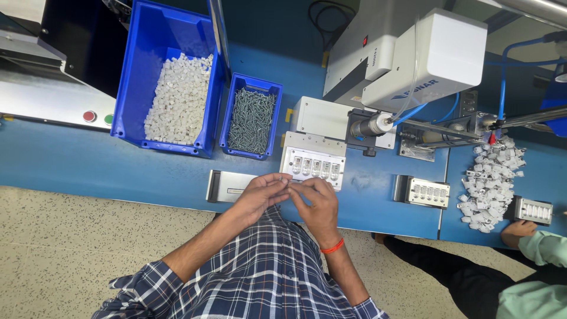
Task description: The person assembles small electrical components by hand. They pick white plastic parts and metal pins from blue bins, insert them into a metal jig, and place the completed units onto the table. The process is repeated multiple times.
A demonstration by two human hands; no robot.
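My left hand (260, 196) and my right hand (318, 201) meet at the fingertips over the blue bench (118, 165). Together they pinch a small part (290, 181), too small to make out; it looks thin and metallic. An orange band circles my right wrist. Just beyond the fingers sits a white fixture block (313, 160) with a row of clear-topped slots. A flat metal plate (225, 186) lies under my left hand's knuckles.
A large blue bin of white plastic parts (177, 100) and a small blue bin of screws (251, 121) stand at the back left. A white machine (413, 59) is at the back right. A second fixture (422, 192), a pile of white parts (493, 183) and a co-worker's hand (517, 230) are to the right.
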